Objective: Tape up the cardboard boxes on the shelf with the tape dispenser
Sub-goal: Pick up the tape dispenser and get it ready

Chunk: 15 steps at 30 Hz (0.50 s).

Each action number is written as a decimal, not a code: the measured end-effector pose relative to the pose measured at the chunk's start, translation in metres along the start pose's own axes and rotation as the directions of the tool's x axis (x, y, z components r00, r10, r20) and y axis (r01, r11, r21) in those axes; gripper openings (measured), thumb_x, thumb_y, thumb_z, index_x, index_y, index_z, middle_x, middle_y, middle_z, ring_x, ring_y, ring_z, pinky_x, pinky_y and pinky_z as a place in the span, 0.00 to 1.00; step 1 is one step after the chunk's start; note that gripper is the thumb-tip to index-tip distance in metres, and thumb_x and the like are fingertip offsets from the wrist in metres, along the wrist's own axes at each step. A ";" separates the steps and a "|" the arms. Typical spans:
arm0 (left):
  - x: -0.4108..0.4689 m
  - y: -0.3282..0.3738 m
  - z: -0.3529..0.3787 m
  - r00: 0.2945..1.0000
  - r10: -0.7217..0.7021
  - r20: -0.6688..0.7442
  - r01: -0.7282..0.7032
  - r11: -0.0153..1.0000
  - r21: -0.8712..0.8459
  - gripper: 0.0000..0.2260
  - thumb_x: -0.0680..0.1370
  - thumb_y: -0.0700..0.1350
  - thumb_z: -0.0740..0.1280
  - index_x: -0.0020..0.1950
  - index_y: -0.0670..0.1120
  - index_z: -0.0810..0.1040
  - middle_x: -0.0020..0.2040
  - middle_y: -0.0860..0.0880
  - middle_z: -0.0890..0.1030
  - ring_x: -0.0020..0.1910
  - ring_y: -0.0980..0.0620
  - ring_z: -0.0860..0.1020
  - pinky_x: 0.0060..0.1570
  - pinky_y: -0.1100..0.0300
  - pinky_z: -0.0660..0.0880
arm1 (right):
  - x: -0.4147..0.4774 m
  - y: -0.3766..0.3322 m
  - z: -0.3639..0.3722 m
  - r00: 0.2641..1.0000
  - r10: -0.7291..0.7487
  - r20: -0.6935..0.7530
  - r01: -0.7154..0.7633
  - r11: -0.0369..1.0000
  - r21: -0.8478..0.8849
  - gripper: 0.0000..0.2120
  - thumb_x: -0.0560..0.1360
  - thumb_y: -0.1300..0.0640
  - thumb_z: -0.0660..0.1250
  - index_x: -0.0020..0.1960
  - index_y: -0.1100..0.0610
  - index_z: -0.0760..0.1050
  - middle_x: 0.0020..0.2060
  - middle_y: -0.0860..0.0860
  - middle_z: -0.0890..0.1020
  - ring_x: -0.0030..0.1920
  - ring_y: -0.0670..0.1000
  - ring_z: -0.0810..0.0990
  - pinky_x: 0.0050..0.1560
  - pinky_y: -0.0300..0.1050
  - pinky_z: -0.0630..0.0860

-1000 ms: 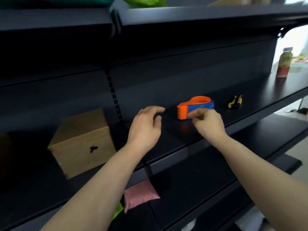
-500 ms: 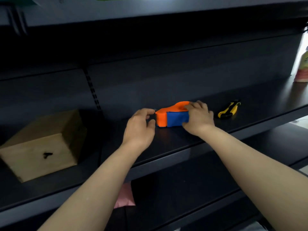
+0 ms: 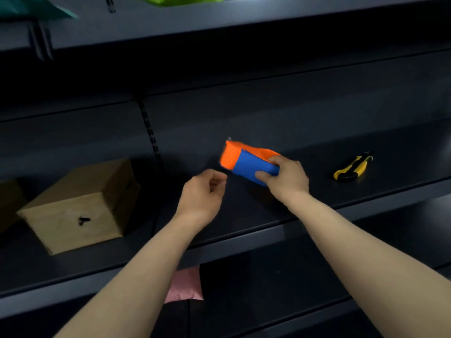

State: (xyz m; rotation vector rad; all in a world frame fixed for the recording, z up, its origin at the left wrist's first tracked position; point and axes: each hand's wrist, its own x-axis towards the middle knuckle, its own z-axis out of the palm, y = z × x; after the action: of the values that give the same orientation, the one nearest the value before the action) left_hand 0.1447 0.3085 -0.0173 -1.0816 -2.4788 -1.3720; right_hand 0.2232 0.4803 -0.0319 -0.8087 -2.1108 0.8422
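Note:
An orange and blue tape dispenser [image 3: 246, 164] is tilted up off the dark shelf [image 3: 244, 230], its orange nose pointing up and left. My right hand [image 3: 285, 178] grips its blue body, thumb on the near side. Just left of the dispenser hovers my left hand [image 3: 202, 193], fingers loosely curled and holding nothing. A closed cardboard box [image 3: 80, 206] with a small dark mark on its front stands on the same shelf at the left. Part of a second box [image 3: 7, 203] shows at the far left edge.
A yellow and black utility knife [image 3: 352, 168] lies on the shelf to the right of my right hand. A pink pouch [image 3: 185, 286] sits on the lower shelf. Green and teal items [image 3: 180, 0] rest on the shelf above. A slotted upright [image 3: 150, 132] divides the back panel.
My right hand has closed round the dispenser and tipped it up off the shelf. My left hand has drawn back slightly and curled. The camera has shifted, so the box sits nearer the middle.

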 end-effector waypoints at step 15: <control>-0.023 0.002 -0.045 0.966 -0.208 -0.151 0.103 0.852 -0.513 0.08 0.78 0.46 0.68 0.46 0.42 0.80 0.41 0.45 0.83 0.38 0.53 0.80 0.38 0.60 0.76 | -0.058 -0.081 0.026 0.729 -0.211 0.651 -0.346 0.707 0.617 0.10 0.80 0.58 0.64 0.61 0.51 0.72 0.56 0.47 0.80 0.58 0.48 0.78 0.58 0.47 0.73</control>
State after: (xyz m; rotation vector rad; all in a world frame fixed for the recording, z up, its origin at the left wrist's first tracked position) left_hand 0.1530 0.2622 0.0007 -0.7603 -2.1520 -2.1424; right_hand 0.2120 0.3811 -0.0061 -0.1267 -2.0207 2.1063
